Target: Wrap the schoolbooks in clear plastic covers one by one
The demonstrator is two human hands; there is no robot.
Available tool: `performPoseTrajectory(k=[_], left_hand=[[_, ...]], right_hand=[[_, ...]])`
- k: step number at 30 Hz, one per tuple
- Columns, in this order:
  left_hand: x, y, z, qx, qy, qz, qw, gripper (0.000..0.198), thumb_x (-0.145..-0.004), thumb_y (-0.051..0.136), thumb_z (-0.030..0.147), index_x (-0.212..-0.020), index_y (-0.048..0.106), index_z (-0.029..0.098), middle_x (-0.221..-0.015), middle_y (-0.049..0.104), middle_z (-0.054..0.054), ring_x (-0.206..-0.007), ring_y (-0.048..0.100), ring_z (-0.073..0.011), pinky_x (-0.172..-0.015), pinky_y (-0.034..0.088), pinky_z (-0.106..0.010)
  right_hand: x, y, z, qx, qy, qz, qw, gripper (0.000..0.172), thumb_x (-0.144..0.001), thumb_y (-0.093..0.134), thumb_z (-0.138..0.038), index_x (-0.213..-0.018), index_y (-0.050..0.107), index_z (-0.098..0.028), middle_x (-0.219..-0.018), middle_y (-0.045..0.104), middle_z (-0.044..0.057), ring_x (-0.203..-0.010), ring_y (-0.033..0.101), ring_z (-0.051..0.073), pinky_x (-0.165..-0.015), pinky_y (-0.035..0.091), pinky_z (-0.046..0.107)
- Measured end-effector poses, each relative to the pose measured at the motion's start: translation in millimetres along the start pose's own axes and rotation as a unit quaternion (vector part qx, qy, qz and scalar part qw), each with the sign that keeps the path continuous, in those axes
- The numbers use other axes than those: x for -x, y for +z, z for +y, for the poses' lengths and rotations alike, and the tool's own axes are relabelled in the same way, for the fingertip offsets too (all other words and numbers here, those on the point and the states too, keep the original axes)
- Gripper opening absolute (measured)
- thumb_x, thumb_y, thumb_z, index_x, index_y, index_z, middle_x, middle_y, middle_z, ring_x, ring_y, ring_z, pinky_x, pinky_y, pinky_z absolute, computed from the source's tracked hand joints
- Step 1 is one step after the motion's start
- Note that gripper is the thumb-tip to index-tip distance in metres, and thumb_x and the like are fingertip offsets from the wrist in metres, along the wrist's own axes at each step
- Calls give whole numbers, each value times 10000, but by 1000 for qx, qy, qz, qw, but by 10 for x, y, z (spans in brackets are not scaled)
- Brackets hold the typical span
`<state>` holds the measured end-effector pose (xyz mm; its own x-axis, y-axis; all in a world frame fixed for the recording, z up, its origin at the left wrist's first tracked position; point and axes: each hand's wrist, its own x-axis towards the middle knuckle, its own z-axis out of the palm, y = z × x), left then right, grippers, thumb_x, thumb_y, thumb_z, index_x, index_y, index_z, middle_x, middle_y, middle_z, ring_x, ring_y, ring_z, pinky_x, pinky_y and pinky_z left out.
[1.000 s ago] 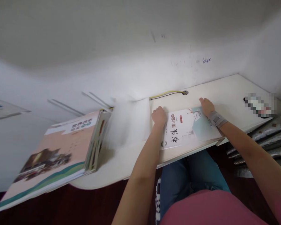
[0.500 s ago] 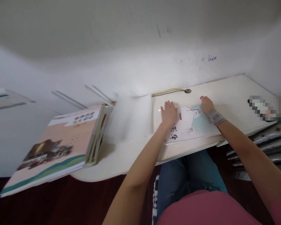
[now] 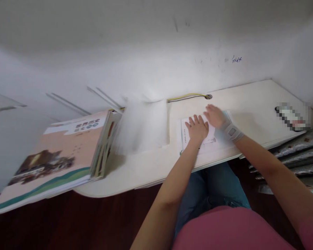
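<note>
A book with a pale pink and light-green cover (image 3: 211, 143) lies flat on the white desk in front of me; its cover has a slight shine. My left hand (image 3: 197, 129) rests on the cover with its fingers spread. Beside it, my right hand (image 3: 215, 117) reaches over the book's upper part, fingers stretched toward the left and a little blurred. A grey band (image 3: 232, 131) circles my right wrist. To the left of the book lie translucent, whitish sheets (image 3: 143, 128), blurred, kind not clear.
A stack of books, with a pink textbook (image 3: 57, 149) on top, overhangs the desk's left end. A pixelated dark-edged object (image 3: 292, 117) lies at the right. A yellow cable (image 3: 185, 96) runs along the wall into a desk hole (image 3: 208, 97). Patterned folded cloth (image 3: 299, 156) sits below right.
My right hand has moved left from the book's right edge, close to my left hand. My left hand has shifted right across the cover, with its fingers now more spread.
</note>
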<state>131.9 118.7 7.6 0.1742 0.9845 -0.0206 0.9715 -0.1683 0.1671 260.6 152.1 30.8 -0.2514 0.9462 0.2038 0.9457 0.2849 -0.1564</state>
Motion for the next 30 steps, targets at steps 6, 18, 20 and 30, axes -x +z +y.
performPoseTrajectory(k=[6, 18, 20, 30], left_hand=[[-29, -4, -113, 11, 3, -1, 1000, 614, -932, 224, 385, -1501, 229, 157, -1573, 207, -96, -1434, 148, -356, -1129, 133, -577], [31, -91, -396, 8, -32, 92, 995, 578, -954, 212, 371, -1429, 376, 86, -1529, 299, -161, -1433, 206, -283, -1146, 172, -496], [49, -82, -315, -1, 46, 73, 996, 581, -954, 209, 425, -1452, 352, 161, -1552, 264, -109, -1443, 174, -278, -1143, 169, -512], [-31, -11, -210, -28, 95, 16, 995, 677, -887, 382, 390, -1494, 239, 127, -1529, 308, -142, -1393, 253, -327, -1119, 200, -516]], right_hand=[[154, 243, -251, -9, -32, -29, 999, 484, -1000, 217, -370, -1327, 477, -126, -1402, 508, 100, -1302, 423, 217, -1079, 313, 405], [256, 157, 839, 28, 118, -69, 990, 593, -956, 268, -451, -1451, 346, -133, -1537, 278, 164, -1406, 250, 310, -1100, 232, 504], [243, 109, 830, 30, 128, -75, 988, 603, -952, 249, -466, -1449, 351, -141, -1537, 280, 161, -1408, 242, 320, -1102, 204, 548], [54, 304, -395, -60, -56, -11, 997, 558, -984, 179, -421, -1359, 470, -127, -1416, 486, 134, -1341, 385, 230, -1111, 293, 425]])
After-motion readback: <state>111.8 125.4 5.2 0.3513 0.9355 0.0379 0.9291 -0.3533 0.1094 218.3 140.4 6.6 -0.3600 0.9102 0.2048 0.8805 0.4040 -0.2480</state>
